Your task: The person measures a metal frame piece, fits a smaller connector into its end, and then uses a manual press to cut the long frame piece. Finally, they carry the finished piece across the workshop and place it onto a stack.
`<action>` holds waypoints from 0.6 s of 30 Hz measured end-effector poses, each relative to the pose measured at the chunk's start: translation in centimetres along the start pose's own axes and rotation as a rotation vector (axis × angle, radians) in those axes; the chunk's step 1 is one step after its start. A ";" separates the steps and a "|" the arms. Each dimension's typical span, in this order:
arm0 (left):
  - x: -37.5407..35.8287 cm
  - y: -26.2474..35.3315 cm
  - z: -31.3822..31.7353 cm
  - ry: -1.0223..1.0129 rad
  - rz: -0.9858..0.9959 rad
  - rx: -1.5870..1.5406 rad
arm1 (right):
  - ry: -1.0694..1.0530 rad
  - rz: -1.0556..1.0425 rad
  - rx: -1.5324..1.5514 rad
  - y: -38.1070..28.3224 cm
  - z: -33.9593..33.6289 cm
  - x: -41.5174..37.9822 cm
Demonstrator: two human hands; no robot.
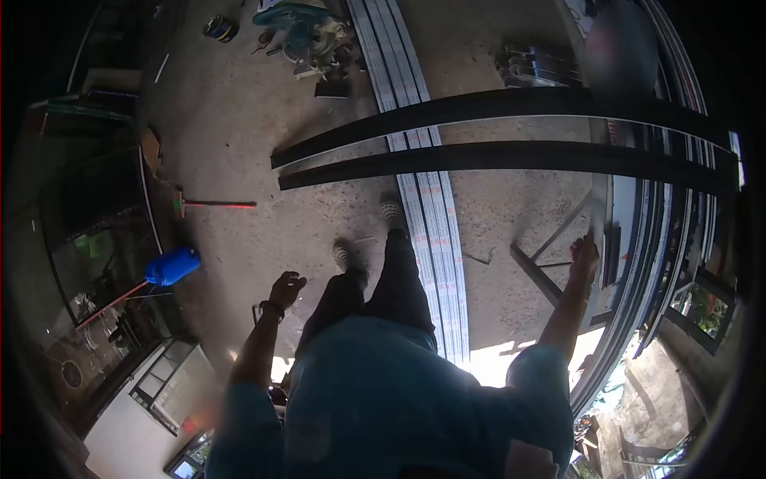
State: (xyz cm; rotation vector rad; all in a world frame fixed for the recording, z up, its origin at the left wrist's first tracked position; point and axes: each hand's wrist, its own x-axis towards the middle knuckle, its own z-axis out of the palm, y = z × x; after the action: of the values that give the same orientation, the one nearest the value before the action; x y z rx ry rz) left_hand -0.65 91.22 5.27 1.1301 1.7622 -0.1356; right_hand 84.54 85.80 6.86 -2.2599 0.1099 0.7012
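My left hand (286, 290), with a dark band at the wrist, hangs over the concrete floor to the left of my legs. Its fingers are loosely curled, slightly apart, and hold nothing visible. On the right, my right hand (586, 254) is closed beside the side bench's metal frame (576, 215); what lies in the fingers is hidden. Two long dark profiles (447, 111) (463, 157) run across the view ahead of me, their right ends over the stacked bars. Beneath them passes a row of white-wrapped profiles (431, 231) on the floor.
A green miter saw (303, 36) and a dark tin (220, 29) stand at the back left. A red-handled tool (219, 205) lies on the floor; a blue container (172, 267) is farther left. Long bars (650, 239) are stacked at right. A dark frame (702, 311) leans there.
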 end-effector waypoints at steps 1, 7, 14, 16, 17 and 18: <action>-0.2 -0.4 0.6 -0.007 -0.026 -0.072 | -0.143 -0.034 0.102 -1.1 4.0 -2.9; -3.6 4.8 3.4 -0.076 0.022 -0.068 | -0.372 0.022 0.635 -10.3 21.2 -7.4; -6.3 3.4 6.4 -0.095 0.098 -0.282 | -0.384 -0.158 0.745 -10.1 24.6 -4.4; -6.6 2.0 7.3 -0.103 0.101 -0.234 | -0.364 -0.307 0.741 -8.8 24.0 -7.1; -6.6 1.6 7.4 -0.118 0.094 -0.236 | -0.345 -0.381 0.700 -8.3 23.3 -8.5; -6.3 1.4 7.5 -0.127 0.091 -0.242 | -0.336 -0.394 0.818 -8.9 22.8 -12.9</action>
State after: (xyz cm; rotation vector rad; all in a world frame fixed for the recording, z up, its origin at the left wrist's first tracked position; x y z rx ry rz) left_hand 5.89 83.94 6.97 1.0014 1.5649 0.0592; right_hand 65.79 106.14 6.34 -1.3119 -0.1806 0.6518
